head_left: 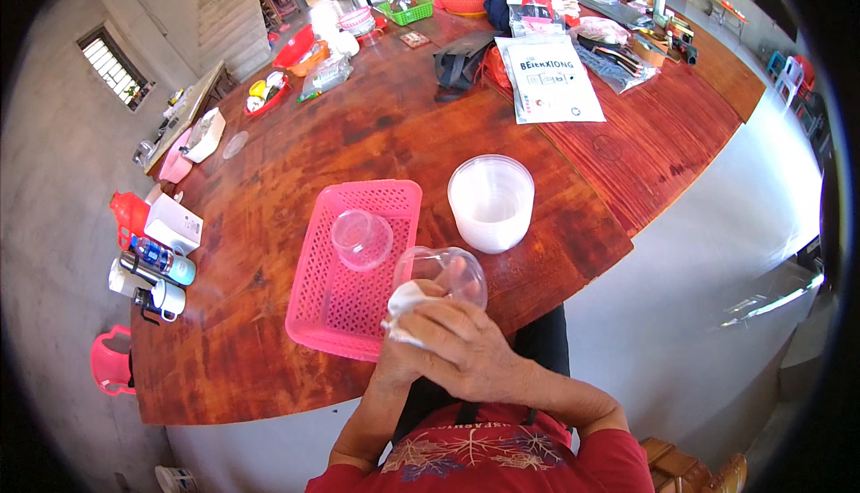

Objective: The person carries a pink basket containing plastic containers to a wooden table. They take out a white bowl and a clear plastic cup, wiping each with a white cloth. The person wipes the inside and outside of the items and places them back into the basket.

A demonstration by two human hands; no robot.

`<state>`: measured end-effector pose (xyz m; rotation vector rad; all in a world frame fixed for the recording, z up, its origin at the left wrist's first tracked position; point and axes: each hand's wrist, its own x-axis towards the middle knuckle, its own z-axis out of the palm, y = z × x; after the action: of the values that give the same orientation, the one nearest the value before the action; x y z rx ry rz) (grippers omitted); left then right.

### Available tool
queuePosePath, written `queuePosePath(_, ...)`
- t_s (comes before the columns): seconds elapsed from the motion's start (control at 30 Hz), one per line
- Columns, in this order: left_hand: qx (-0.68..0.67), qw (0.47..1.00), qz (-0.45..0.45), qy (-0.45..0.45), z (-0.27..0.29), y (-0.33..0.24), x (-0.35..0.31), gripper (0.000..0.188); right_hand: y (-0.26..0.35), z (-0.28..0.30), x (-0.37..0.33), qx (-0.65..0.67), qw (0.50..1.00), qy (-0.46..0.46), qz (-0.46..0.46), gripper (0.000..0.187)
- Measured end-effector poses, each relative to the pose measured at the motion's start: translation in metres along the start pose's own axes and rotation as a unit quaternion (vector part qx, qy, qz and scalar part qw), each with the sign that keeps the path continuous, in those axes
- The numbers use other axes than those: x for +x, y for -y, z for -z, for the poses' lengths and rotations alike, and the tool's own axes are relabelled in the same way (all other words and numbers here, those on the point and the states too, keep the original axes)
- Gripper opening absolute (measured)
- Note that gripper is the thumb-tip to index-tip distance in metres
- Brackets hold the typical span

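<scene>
Close to my body, both hands are together at a clear plastic bowl (470,271) tilted over the table's front edge. My right hand (466,341) is closed over a crumpled white cloth or tissue (405,301) at the bowl's near side. Mostly covered by it, my left hand (400,360) appears to grip the bowl; fingers show through the clear wall. Just left lies a pink perforated plastic basket (309,291) with another clear bowl (361,238) inside. A translucent white stack of round tubs (491,206) stands beyond my hands to the right.
The wooden table (242,332) ends right in front of me. At its left edge stand a white box (175,222), bottles and a white mug (167,299). Farther back are a white printed bag (551,81), a green basket (410,9) and red basins (296,45).
</scene>
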<state>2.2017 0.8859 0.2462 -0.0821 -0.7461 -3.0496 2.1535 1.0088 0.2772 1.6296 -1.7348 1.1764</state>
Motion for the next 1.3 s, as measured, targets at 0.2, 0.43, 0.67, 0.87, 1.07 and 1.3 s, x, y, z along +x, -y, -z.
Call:
queuePosePath(0.2,0.337,0.939,-0.060,0.028,-0.001,0.012,-0.021,0.051,-0.030,0.022,0.025,0.016,0.993,0.004,-0.117,0.039)
queuePosePath(0.43,0.168,0.976,-0.072,0.120,-0.002,0.011,-0.008,0.037,-0.062,0.019,0.000,0.450,0.770,-0.086,-0.443,0.026)
queuePosePath(0.67,0.061,0.987,-0.146,-0.005,-0.007,0.006,0.000,0.045,-0.019,-0.020,-0.021,0.226,0.854,-0.226,-0.410,0.039)
queuePosePath(0.87,0.070,0.982,-0.149,-0.088,0.006,0.007,0.002,0.046,-0.003,-0.038,-0.023,-0.053,0.982,-0.170,-0.067,0.033)
queuePosePath(1.07,-0.077,0.982,-0.156,-0.074,-0.008,-0.007,-0.001,0.041,-0.020,-0.024,-0.039,-0.036,0.995,-0.089,-0.018,0.028)
queuePosePath(1.3,-0.294,0.949,-0.107,0.036,-0.015,-0.007,-0.009,0.043,-0.028,-0.010,-0.033,0.041,0.969,-0.118,-0.213,0.057)
